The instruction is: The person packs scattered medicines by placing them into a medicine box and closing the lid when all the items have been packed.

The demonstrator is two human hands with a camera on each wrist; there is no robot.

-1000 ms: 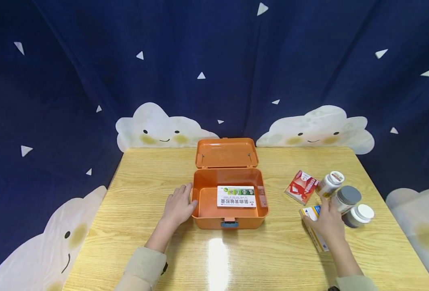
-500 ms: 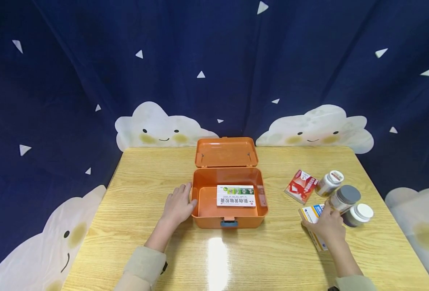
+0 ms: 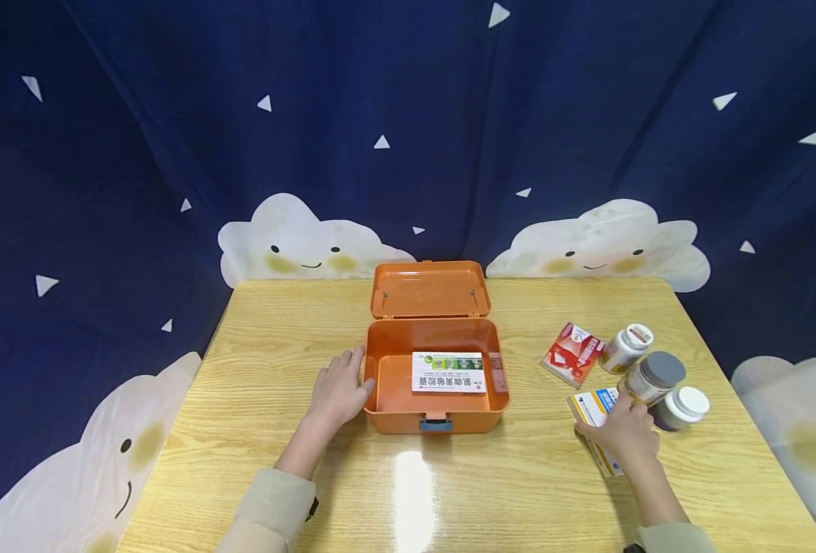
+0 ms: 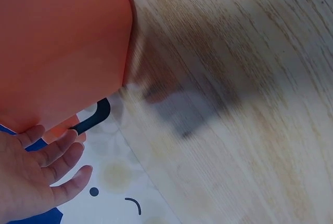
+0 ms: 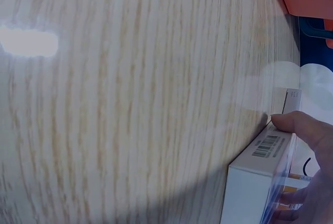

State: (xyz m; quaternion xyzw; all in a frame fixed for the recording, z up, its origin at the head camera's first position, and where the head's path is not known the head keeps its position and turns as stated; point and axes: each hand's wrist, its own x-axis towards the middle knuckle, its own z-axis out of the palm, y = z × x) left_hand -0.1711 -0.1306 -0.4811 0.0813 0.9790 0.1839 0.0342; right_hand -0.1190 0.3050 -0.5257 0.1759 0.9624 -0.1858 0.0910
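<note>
An orange storage box (image 3: 390, 424) stands on the table with its lid raised at the back. Inside lies a white and green medicine box (image 3: 449, 376). My left hand (image 3: 339, 390) rests against the box's left wall, fingers relaxed and holding nothing; in the left wrist view those fingers (image 4: 65, 154) lie close to the orange side. At the right, my right hand (image 3: 625, 432) grips a white, yellow and blue medicine box (image 3: 591, 407) lying on the table. Its thumb presses the long side bearing a barcode, seen in the right wrist view, and the other fingers reach over the far side.
Just beyond the right hand stand a grey-capped bottle (image 3: 657, 376), a white-capped bottle (image 3: 683, 408) and another white bottle (image 3: 626, 348). A red and white box (image 3: 574, 355) lies beside them. A dark blue curtain (image 3: 422, 115) with clouds hangs behind the table.
My right hand has shifted slightly, its fingers drawing back from the bottles and settling round the yellow and blue medicine box. The left hand has stayed at the orange box.
</note>
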